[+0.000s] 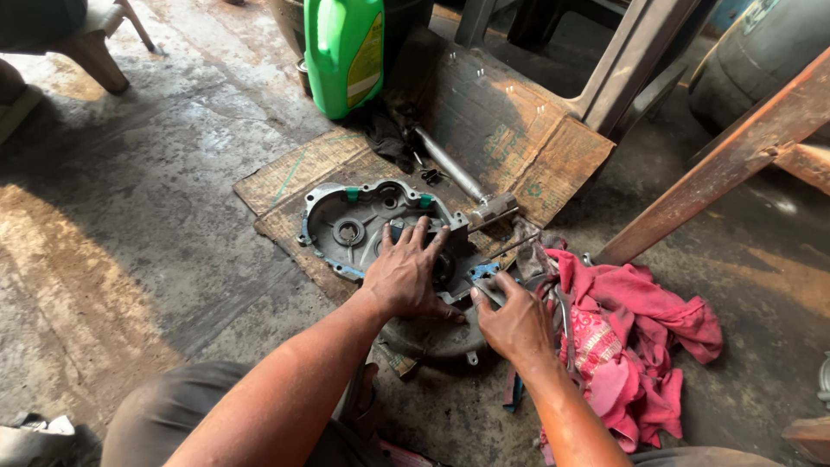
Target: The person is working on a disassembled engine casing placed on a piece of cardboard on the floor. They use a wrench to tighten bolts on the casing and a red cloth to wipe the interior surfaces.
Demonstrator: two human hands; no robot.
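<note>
From the head view, your left hand [405, 277] lay spread, fingers flat, pressing on the grey engine cover [363, 227], which sat on the near edge of the flattened cardboard [510, 138]. Your right hand [514, 322] was clenched around a slim metal tool [486, 284] at the cover's right rim. A pink rag [635, 342] lay just right; a green jug [344, 52] stood at the cardboard's far edge.

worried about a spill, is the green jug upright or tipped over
Upright. The green jug stands on its base at the edge of the cardboard, sides vertical; its cap is out of frame, so sealed or not: cannot tell.
</note>
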